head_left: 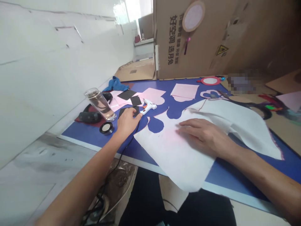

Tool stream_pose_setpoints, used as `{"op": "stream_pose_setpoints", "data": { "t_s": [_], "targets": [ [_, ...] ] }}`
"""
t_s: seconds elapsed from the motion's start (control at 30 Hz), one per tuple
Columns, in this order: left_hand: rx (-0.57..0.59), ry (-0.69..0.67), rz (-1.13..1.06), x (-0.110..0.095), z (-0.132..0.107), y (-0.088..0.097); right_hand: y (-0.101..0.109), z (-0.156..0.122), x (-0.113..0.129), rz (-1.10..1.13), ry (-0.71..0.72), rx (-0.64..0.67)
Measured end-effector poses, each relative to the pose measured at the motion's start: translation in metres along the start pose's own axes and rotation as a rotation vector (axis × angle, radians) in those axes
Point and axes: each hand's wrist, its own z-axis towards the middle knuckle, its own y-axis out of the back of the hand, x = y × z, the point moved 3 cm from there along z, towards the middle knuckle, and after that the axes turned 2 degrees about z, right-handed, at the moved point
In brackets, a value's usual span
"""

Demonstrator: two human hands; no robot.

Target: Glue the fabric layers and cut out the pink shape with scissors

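Observation:
My left hand (127, 121) is at the left of the table, its thumb and fingers closed at the handle end of a white hot glue gun (149, 107) with an orange trigger. A black cord (126, 147) runs from there over the table edge. Dark paper squares lie under and beyond these fingers. My right hand (207, 135) rests flat, fingers stretched, on a large white sheet (178, 158) with rounded cut-outs along its far edge. Whether the sheet is cloth or stiff paper I cannot tell. Its front corner hangs over the table edge, and its right part bulges up.
A tilted-looking glass of water (101, 105) stands at the left beside a round black-rimmed tin (106, 128). Pink paper pieces (184, 91) and a blue cloth (116, 84) lie farther back. A big cardboard box (199, 47) rises behind; black-handled scissors (261, 110) lie right.

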Motion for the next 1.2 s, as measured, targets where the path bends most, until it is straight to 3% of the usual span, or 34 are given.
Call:
{"op": "stream_pose_setpoints", "data": {
  "t_s": [0.07, 0.2, 0.37, 0.5, 0.6, 0.7, 0.77, 0.83, 0.93, 1.03, 1.13, 1.2],
  "targets": [
    [0.12, -0.009, 0.058, -0.005, 0.02, -0.013, 0.0, 0.0, 0.0, -0.015, -0.009, -0.001],
    [0.176, -0.036, 0.077, -0.012, 0.04, -0.031, 0.002, -0.002, -0.006, -0.028, -0.036, -0.01],
    [0.144, -0.041, 0.08, -0.011, 0.045, -0.038, 0.001, -0.003, -0.014, -0.069, -0.064, -0.033],
    [0.067, -0.028, 0.047, -0.017, 0.032, -0.026, 0.003, -0.002, -0.017, -0.089, -0.108, -0.094],
    [-0.054, -0.068, -0.053, -0.033, 0.013, -0.002, 0.013, 0.001, -0.014, 0.009, -0.202, -0.161],
    [-0.18, -0.143, -0.255, -0.057, -0.016, 0.025, 0.03, 0.007, -0.002, 0.272, -0.447, -0.296],
    [-0.197, -0.204, -0.374, -0.078, -0.04, 0.038, 0.038, 0.009, 0.016, 0.531, -0.626, -0.321],
    [-0.214, -0.266, -0.47, -0.099, -0.067, 0.043, 0.041, 0.01, 0.041, 0.796, -0.685, -0.324],
    [-0.162, -0.343, -0.579, -0.13, -0.111, 0.035, 0.035, -0.003, 0.08, 0.923, -0.721, -0.384],
    [-0.119, -0.409, -0.632, -0.154, -0.153, 0.017, 0.022, -0.032, 0.106, 0.847, -0.871, -0.54],
    [-0.061, -0.481, -0.669, -0.163, -0.185, 0.001, 0.013, -0.061, 0.122, 0.707, -0.994, -0.566],
    [0.023, -0.588, -0.685, -0.158, -0.192, -0.005, 0.014, -0.077, 0.128, 0.649, -1.048, -0.58]
  ]
}}
